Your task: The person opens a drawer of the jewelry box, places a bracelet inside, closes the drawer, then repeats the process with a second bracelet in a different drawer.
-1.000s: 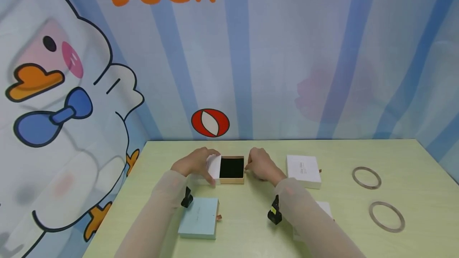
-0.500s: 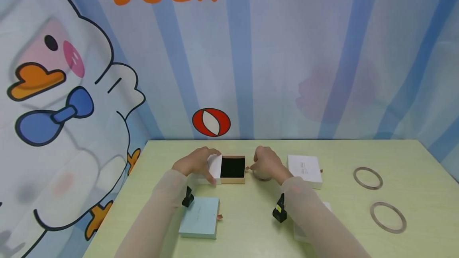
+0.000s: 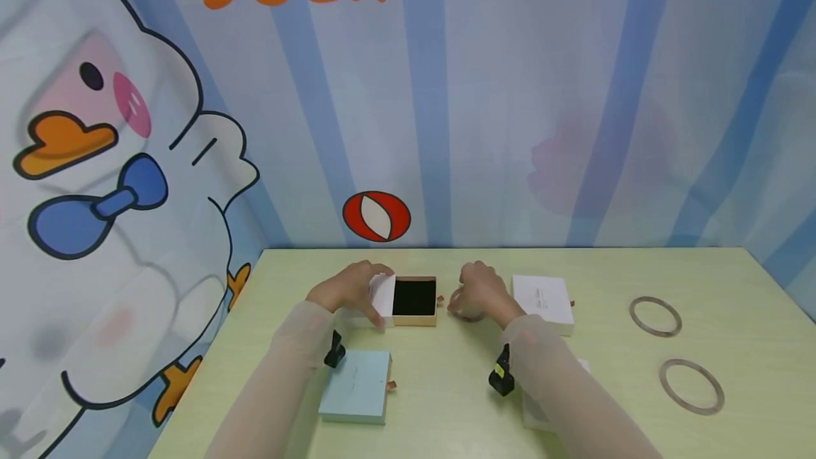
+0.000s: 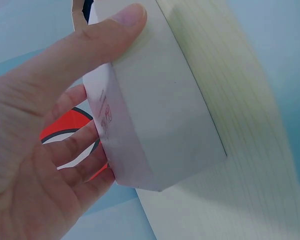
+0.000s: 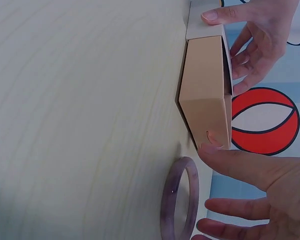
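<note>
My left hand (image 3: 347,289) grips the white sleeve (image 3: 382,295) of a slide-out box, thumb on the near side and fingers along the far side. A tan drawer (image 3: 414,321) with a black lining (image 3: 414,297) sticks out of the sleeve's right end. At the drawer's end is a small brown ribbon tab (image 3: 440,300). My right hand (image 3: 481,292) is just right of that tab, over a purplish bangle (image 5: 168,205) on the table. In the right wrist view its thumb (image 5: 230,162) is near the drawer's end, and its fingers extend beside the bangle without gripping it.
A light blue box (image 3: 355,387) lies in front of my left hand. One white box (image 3: 542,303) is to the right; another (image 3: 535,413) is partly hidden under my right sleeve. Two bangles, one farther back (image 3: 655,332) and one nearer (image 3: 691,408), lie at the table's right.
My right hand has shifted right, away from the drawer's ribbon tab, so the tab and part of the bangle below the hand now show. My left hand and the drawer hold their positions.
</note>
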`<state>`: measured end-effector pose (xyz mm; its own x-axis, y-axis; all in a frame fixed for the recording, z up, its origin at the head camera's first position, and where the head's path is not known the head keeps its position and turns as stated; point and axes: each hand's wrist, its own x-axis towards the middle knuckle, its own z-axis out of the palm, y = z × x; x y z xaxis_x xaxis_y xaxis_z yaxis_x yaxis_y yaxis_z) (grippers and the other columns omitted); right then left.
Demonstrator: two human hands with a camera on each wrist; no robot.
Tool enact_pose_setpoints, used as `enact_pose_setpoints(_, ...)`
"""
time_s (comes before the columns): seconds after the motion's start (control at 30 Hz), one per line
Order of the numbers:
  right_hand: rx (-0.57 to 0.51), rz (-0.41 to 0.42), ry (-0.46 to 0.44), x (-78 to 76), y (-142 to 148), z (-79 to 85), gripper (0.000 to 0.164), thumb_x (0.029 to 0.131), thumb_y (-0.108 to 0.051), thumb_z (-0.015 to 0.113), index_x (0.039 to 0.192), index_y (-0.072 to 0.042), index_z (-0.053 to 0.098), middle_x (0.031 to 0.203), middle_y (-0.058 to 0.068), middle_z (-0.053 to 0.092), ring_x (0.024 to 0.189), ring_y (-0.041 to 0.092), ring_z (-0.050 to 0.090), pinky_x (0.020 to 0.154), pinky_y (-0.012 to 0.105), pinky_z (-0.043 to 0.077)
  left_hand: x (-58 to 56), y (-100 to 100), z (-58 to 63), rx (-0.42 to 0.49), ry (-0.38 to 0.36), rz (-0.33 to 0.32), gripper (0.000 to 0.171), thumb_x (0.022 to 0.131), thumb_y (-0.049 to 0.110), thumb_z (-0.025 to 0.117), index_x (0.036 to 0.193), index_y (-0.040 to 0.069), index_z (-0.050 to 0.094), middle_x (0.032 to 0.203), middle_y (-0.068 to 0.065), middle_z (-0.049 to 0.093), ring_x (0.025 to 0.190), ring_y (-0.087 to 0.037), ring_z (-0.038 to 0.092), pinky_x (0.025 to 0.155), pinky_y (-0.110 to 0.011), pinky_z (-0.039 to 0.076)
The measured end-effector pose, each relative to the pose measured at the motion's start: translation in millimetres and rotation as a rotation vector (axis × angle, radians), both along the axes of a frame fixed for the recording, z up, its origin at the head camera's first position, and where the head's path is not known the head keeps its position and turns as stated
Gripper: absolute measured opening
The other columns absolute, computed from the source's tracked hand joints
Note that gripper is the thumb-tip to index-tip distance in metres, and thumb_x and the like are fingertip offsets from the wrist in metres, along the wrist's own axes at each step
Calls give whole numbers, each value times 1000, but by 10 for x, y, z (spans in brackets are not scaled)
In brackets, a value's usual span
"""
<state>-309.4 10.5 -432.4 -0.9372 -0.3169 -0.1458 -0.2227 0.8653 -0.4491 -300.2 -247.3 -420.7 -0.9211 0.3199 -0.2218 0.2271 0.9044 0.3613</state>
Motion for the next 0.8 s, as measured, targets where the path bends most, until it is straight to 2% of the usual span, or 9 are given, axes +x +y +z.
enact_pose_setpoints(0.2,8,-22,-2,20,16,-28,42,71,-23,91,89,0,62,90,12,55,83,31,54,70,43,50,16,8,21,-5,-8,1,94,59,25,99,142,16,55,129,-8,56,111,-25,49,99,-45,46)
enact_pose_setpoints(0.3,18,-31,-5,20,24,-43,41,69,-23,92,84,-1,61,87,12,53,82,31,52,69,42,49,18,8,26,-10,-10,1,95,59,25,99,142,16,55,128,-7,56,110,-24,49,100,-44,45)
enact_pose_setpoints(0.5,17,-17,-15,24,41,-47,45,66,-22,94,87,-1,61,91,13,53,85,32,51,72,43,49,16,8,25,-11,-7,7,94,58,26,99,141,17,56,125,-7,56,108,-24,50,98,-44,47)
enact_pose_setpoints(0.8,-10,-8,-31,31,46,-63,43,67,-16,93,88,-1,59,92,14,50,89,33,47,74,42,47,11,4,23,-11,-7,-19,94,58,24,100,141,15,56,125,-8,57,107,-23,50,98,-44,47)
